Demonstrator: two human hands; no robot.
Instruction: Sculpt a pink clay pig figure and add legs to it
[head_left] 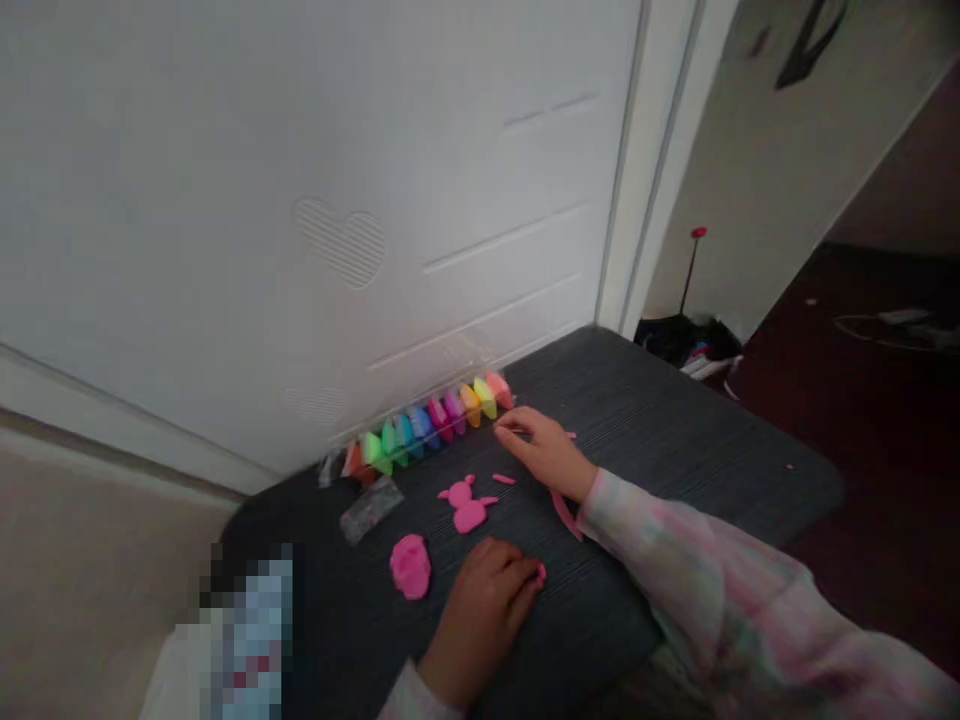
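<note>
My left hand (pixel 484 605) is near the front of the dark table, its fingers closed on a small piece of pink modelling clay (pixel 541 573). My right hand (pixel 546 452) is farther back, thumb and fingers pinched around a thin stick-like tool (pixel 572 435), mostly hidden by the hand. Between the hands lies a flat pink clay figure (pixel 469 515) with a round head, a rounder body and small protruding bits. A short pink clay strip (pixel 504 479) is right of it. Left of my left hand sits a larger pink clay lump (pixel 410 567). A longer pink strip (pixel 564 515) lies under my right wrist.
Along the back edge, against a white door panel (pixel 465 150), stands a row of colourful clay packs (pixel 420 428) in clear plastic. A crumpled clear wrapper (pixel 371 508) lies in front of it. The dark table (pixel 720 440) has a rounded right edge. A pixelated patch (pixel 251 640) is at lower left.
</note>
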